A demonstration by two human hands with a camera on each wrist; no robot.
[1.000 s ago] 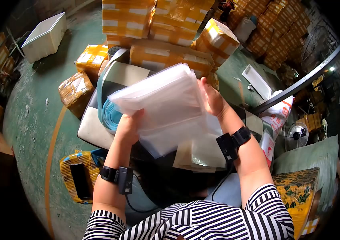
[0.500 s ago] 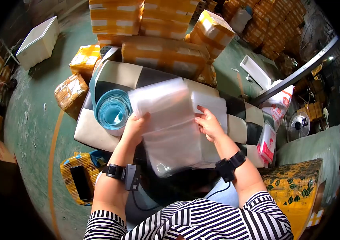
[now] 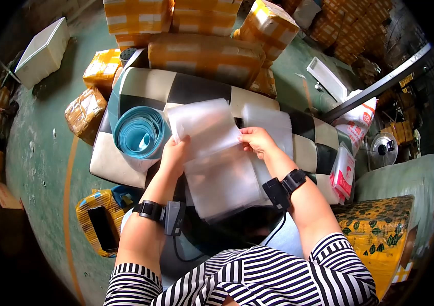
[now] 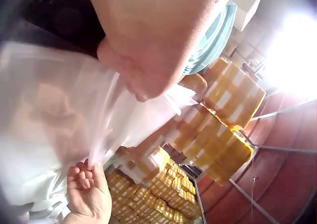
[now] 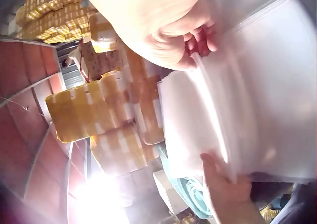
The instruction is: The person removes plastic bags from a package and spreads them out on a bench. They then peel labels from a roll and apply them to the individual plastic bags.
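Clear plastic sheets are held between both hands over the checkered cushion, with their lower part hanging toward the lap. The left hand grips their left side, thumb on top. At the right edge, the right hand pinches the plastic between thumb and fingers; the right wrist view shows this right hand at a fold. In the left wrist view the left hand covers its own grip. Another stack of clear sheets lies right of the held ones.
A blue coiled roll sits on the checkered cushion, left of the hands. Taped boxes stand behind it. A phone lies on a yellow wrapped bundle at lower left. Red-and-white packets are at the right, below a metal bar.
The sheets have come lower and their upper part has swung away from the coiled roll. The right hand, apart from the sheets' edge a second ago, now pinches it.
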